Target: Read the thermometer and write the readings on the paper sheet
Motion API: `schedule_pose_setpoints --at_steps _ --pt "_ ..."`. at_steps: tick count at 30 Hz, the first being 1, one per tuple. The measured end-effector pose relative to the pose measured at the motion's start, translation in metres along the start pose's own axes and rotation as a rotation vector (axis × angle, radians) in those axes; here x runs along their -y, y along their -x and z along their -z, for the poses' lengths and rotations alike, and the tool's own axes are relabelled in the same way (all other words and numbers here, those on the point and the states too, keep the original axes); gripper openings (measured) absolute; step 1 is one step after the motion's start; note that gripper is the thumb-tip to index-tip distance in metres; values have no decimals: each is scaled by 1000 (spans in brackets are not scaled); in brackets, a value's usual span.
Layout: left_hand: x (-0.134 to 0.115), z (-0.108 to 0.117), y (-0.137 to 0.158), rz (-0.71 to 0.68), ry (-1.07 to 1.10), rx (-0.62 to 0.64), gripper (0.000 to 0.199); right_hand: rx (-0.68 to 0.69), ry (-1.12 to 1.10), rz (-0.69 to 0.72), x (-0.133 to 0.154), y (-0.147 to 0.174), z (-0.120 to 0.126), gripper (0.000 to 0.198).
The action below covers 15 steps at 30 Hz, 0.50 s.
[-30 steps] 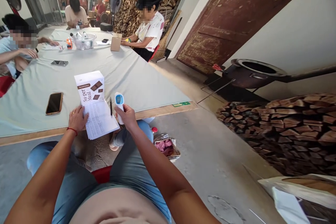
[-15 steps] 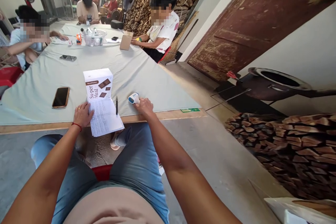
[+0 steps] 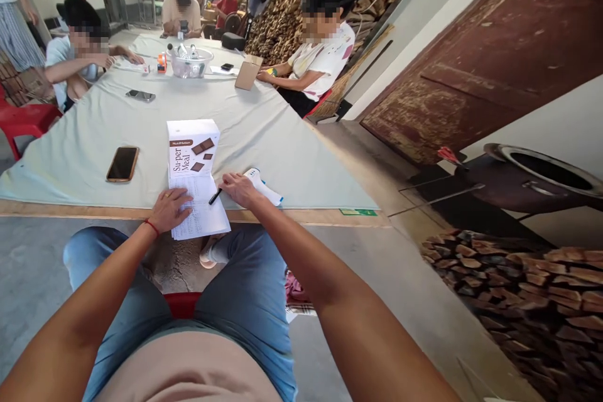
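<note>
My left hand lies spread on the sheets of handwritten paper, which overhang the table's near edge. Pinched in the fingers of my right hand is a black pen, slanting over the paper's right edge. A white and blue handheld device lies on the cloth just beyond my right hand, partly hidden by it. Behind the paper is a white piece printed "Super Meal" with pictures of brown squares; whether it is a box or a folded cover I cannot tell.
On the pale cloth-covered table lie a phone in a brown case and another phone. Farther back stand a clear basin of bottles and a cardboard box. Several people sit around. Stacked firewood lies at right.
My right hand has let go of the white and blue device, moved left and picked up the black pen from the paper. My left hand has slid further onto the sheets.
</note>
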<state>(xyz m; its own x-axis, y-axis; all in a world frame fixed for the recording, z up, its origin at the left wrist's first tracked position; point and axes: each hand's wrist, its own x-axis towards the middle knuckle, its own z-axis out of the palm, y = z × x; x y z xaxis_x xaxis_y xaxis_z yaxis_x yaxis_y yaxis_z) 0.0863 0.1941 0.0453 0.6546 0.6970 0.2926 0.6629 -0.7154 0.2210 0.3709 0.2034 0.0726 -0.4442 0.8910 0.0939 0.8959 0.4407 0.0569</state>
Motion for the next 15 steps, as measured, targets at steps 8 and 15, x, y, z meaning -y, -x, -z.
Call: schedule_pose_setpoints --at_steps 8,15 --pt "-8 0 5 21 -27 43 39 -628 -1068 -522 47 -8 -26 12" --pt "-8 -1 5 23 -42 69 40 -636 -1337 -662 89 -14 -41 13"
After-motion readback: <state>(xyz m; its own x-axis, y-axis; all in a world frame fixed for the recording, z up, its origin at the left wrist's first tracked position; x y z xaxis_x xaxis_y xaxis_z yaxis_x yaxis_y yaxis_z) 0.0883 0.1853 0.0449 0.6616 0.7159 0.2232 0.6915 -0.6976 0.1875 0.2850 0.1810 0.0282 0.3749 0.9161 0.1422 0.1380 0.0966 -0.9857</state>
